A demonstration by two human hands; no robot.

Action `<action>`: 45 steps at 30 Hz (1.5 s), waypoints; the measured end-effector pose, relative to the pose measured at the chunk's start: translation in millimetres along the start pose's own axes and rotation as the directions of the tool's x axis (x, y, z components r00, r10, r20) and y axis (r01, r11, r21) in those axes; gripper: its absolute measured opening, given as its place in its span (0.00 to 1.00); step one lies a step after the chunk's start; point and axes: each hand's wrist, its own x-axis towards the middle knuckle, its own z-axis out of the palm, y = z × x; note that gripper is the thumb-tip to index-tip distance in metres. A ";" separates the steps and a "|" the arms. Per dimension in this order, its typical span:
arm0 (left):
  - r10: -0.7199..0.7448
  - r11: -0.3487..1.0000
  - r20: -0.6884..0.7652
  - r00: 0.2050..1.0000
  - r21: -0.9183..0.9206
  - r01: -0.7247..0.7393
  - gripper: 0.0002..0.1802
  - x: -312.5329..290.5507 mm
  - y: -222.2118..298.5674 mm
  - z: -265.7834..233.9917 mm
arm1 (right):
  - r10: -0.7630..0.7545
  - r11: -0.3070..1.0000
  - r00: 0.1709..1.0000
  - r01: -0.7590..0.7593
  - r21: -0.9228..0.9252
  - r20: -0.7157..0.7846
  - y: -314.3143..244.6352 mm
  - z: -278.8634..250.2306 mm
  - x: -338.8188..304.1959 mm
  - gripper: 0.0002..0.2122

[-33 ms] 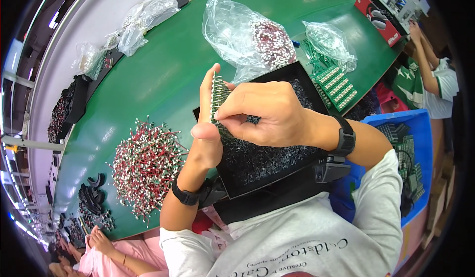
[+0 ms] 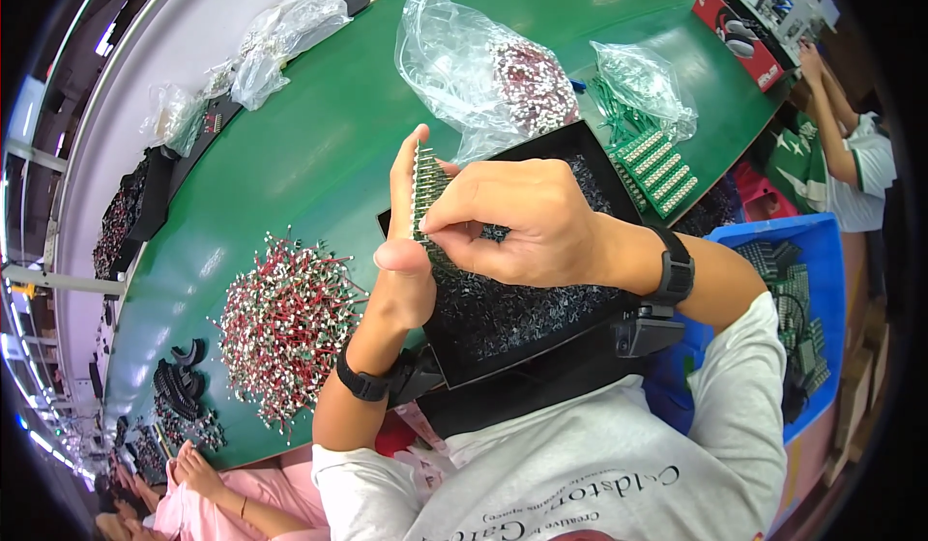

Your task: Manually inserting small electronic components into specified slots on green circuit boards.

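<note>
A circuit board panel (image 2: 421, 178) stands nearly edge-on, rows of small metal-tipped parts sticking out from it. It is held upright by my left hand (image 2: 406, 285), with thumb and fingers at its two ends. My right hand (image 2: 530, 214) is closed in a pinch at the panel's near half. Whatever lies between those fingertips is too small to make out. Below both hands is a black tray (image 2: 613, 179) with many tiny black pieces (image 2: 527, 323) inside. To its left spreads a heap of red-and-black wired parts (image 2: 288, 323) with white ends.
Beyond the tray lie a clear bag of red-and-white parts (image 2: 532, 82) and green board panels (image 2: 659, 175). A blue bin (image 2: 829, 319) with boards stands at my right. Curved black pieces (image 2: 179, 381) sit at the left, near a co-worker in pink (image 2: 275, 493). Another person (image 2: 851, 154) is at far right.
</note>
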 end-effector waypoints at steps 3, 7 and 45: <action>-0.003 0.999 -0.001 1.000 0.047 0.003 0.75 -0.4 0.6 0.1 | 0.024 1.000 1.000 -0.024 -0.006 0.010 -2.7 1.2 -0.3 0.09; 0.006 1.000 -0.064 0.998 -0.026 -0.008 0.76 0.0 -7.9 -1.0 | 0.142 0.988 0.990 -0.143 0.056 0.020 -7.3 -4.3 2.4 0.07; 0.215 0.911 0.017 0.977 -0.365 -0.194 0.61 2.3 -20.9 -8.2 | 0.282 0.917 0.958 -0.250 -0.310 0.060 -51.2 -15.1 -16.7 0.05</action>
